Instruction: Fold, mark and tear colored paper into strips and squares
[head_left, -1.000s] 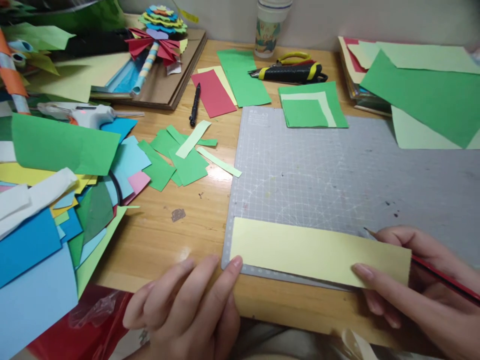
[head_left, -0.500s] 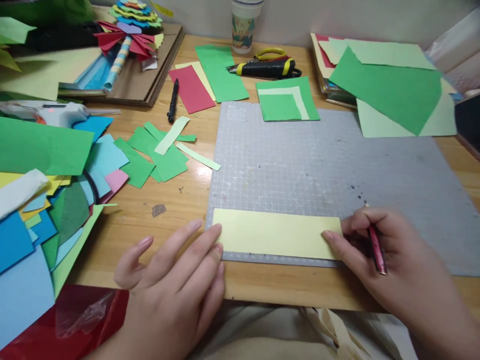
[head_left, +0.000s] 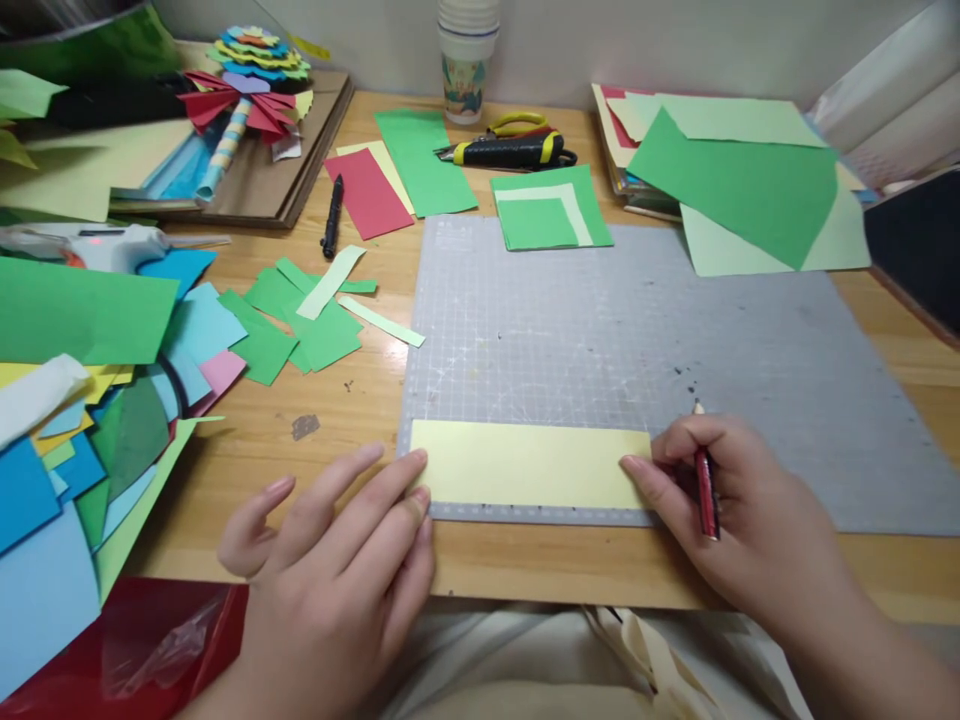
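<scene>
Yellow paper strip (head_left: 529, 464) sits between both hands: left hand (head_left: 337, 570) flat, fingertips (head_left: 417, 460) touching it; right hand (head_left: 739, 510) pinching a red pencil (head_left: 705, 490).

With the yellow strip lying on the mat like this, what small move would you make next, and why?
Probably tip the pencil down onto the yellow strip: it lies along the cutting mat's near edge, the left hand pins one end, and the right hand's pencil points off it.
</scene>
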